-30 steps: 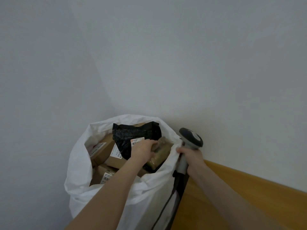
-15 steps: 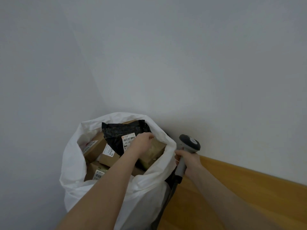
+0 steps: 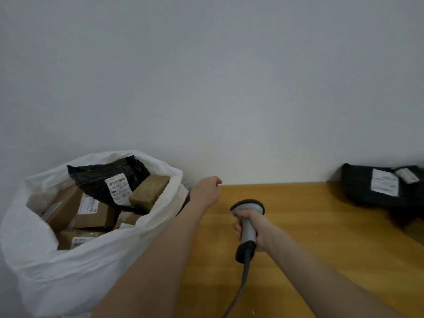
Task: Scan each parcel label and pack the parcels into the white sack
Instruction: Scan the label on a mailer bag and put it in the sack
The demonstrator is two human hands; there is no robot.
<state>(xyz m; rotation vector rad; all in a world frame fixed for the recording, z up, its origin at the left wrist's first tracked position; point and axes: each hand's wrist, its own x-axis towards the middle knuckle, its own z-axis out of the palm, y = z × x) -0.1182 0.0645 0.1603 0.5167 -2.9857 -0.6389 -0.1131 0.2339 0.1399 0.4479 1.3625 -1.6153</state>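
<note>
The white sack (image 3: 68,278) stands open at the left, beside the wooden table. Inside lie several brown boxes, a black poly parcel (image 3: 101,180) with a white label, and a tan box (image 3: 149,191) against the sack's right rim. My left hand (image 3: 206,191) hovers over the table's near-left corner, just right of the sack, fingers loosely curled and holding nothing. My right hand (image 3: 254,228) grips the grey barcode scanner (image 3: 247,216) by its handle, head pointing away from me. Black labelled parcels (image 3: 376,187) lie at the table's far right against the wall.
The wooden table (image 3: 321,249) runs from the sack to the right edge of view, backed by a plain grey wall. The scanner's cable (image 3: 241,285) trails down toward me over the tabletop.
My left hand let go of the tan box in the sack and came out to the right over the table. My view swung right, bringing the black parcels into sight.
</note>
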